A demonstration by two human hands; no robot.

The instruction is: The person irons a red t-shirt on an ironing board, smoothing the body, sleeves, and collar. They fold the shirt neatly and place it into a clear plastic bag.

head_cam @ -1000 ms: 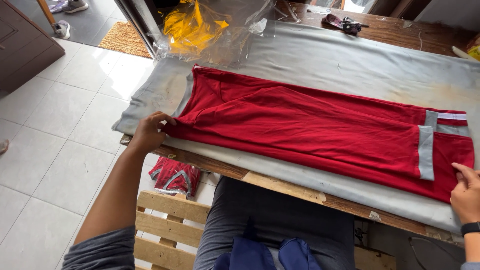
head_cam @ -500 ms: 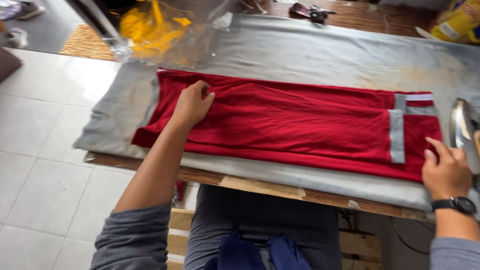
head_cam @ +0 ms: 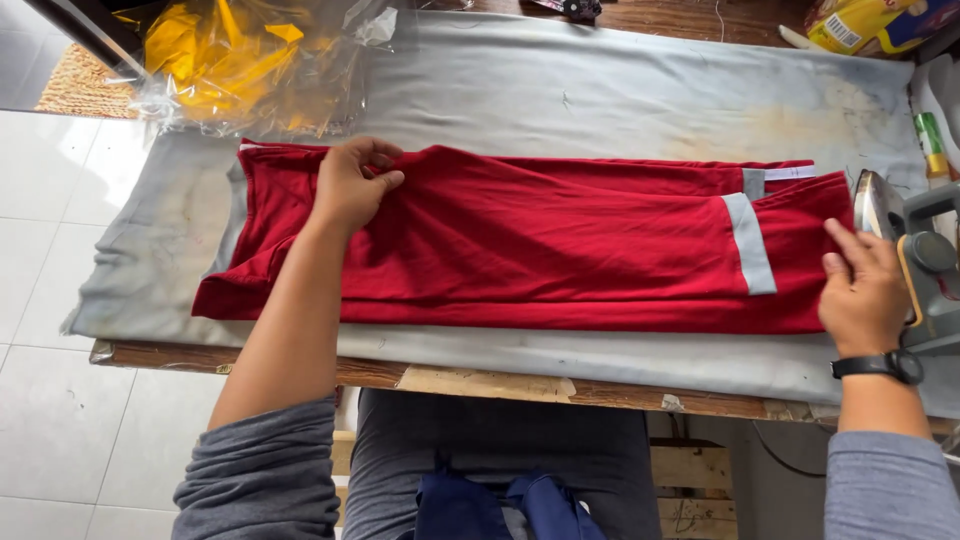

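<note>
A red garment [head_cam: 560, 245] with a grey stripe lies folded lengthwise on a grey padded cloth [head_cam: 600, 95] that covers a wooden table. My left hand [head_cam: 352, 185] pinches the garment's far edge near its left end. At the garment's right end my right hand [head_cam: 866, 290], with a black watch on the wrist, rests flat on the cloth, fingers spread. A clothes iron [head_cam: 915, 250] stands right beside that hand, touching or nearly touching it.
A clear plastic bag with yellow fabric [head_cam: 235, 60] lies at the table's far left corner. A yellow packet [head_cam: 860, 22] and a green tube [head_cam: 932, 145] sit at the far right. White floor tiles [head_cam: 50, 250] lie to the left, a wooden pallet [head_cam: 690, 480] under the table.
My left hand has moved from the garment's near left corner up across it to the far edge and now pinches the cloth. My right hand has stayed at the right end near the iron.
</note>
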